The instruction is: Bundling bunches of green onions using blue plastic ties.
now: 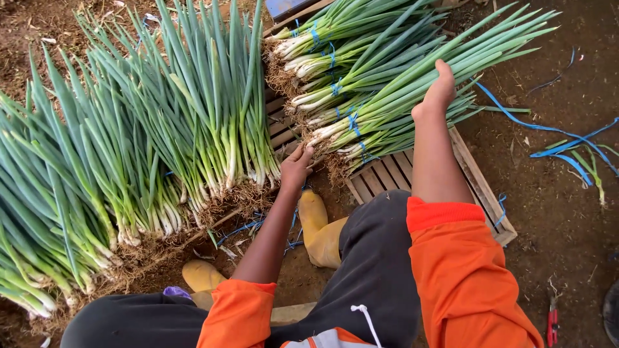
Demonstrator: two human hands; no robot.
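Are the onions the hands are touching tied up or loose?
Tied up. Blue string wraps the bundle near its white ends; the left hand touches its roots, the right hand its leaves.

— Any way in along the pallet [485,193]?

— Only its near right corner shows bare slats; tied onion bundles [380,96] fill the far side, and both hands sit on them — the left hand [296,166] at the root ends, the right hand [437,93] on the leaves.

— And to the left?

— Loose onions [129,148] bank up along the pallet's left edge. Yellow boots [319,225] block the ground before its near edge. Right of it, open dirt with blue straps [567,145] and red shears [552,319].
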